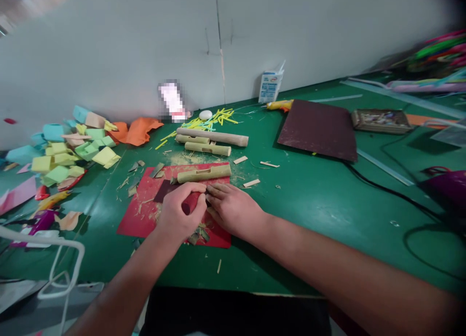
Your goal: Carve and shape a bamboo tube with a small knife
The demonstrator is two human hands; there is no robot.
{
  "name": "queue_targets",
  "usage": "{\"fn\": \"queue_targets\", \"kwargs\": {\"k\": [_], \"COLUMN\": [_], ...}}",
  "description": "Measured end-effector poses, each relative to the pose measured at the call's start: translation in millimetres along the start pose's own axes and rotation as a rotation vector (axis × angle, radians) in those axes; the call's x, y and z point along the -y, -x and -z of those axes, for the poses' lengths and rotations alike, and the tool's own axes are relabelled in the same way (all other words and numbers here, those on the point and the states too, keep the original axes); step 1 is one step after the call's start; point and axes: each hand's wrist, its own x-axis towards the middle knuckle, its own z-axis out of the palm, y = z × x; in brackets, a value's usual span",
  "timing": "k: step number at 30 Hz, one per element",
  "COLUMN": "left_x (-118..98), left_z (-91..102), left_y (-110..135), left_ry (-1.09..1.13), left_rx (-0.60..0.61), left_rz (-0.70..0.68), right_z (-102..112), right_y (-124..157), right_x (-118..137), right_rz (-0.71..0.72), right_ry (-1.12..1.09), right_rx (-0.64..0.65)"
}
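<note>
My left hand [180,210] is closed around a dark red rolled piece [190,203], which looks like sandpaper wrapped round something I cannot make out. My right hand [230,207] lies beside it with fingers together, fingertips touching the roll's right end. Both hands rest over a red mat [140,214] on the green table [313,200]. A slotted bamboo tube [204,173] lies on the mat just beyond my hands. Bamboo shavings [198,235] lie under my left hand.
Three more bamboo tubes [211,142] lie farther back with sawdust and yellow strips [214,118]. Folded coloured paper [73,149] is piled at left. A dark sanding sheet [318,129], a tray [380,120], a black cable [386,190] and a purple tool [446,185] sit at right.
</note>
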Motion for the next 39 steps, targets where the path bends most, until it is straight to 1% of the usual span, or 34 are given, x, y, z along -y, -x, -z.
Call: {"fn": "queue_targets", "kwargs": {"k": [4, 7, 14, 22, 27, 34, 39], "left_x": [1.9, 1.8, -6.8, -11.6, -14.0, -12.2, -10.0], "left_z": [-4.1, -6.2, -2.6, 6.9, 13.4, 16.5, 18.1], "left_y": [-0.9, -0.6, 10.2, 31.0, 41.4, 48.0, 48.5], "left_ry": [-0.008, -0.006, 0.005, 0.011, 0.037, 0.082, 0.130], "left_rx": [-0.040, -0.065, -0.049, -0.001, 0.015, 0.032, 0.025], "left_rz": [-0.022, -0.019, -0.034, 0.003, 0.017, 0.097, 0.144], "right_z": [-4.2, -4.1, 1.5, 2.4, 3.0, 3.3, 4.6], "right_y": [1.9, 1.8, -0.9, -0.5, -0.3, -0.4, 0.1], "right_x": [2.7, 4.0, 4.5, 2.5, 2.1, 2.1, 2.6], "right_rz": [0.007, 0.016, 0.028, 0.017, 0.006, 0.001, 0.000], "right_ry": [0.070, 0.084, 0.104, 0.103, 0.102, 0.102, 0.110], "right_rx": [0.023, 0.036, 0.063, 0.070, 0.052, 0.047, 0.053]}}
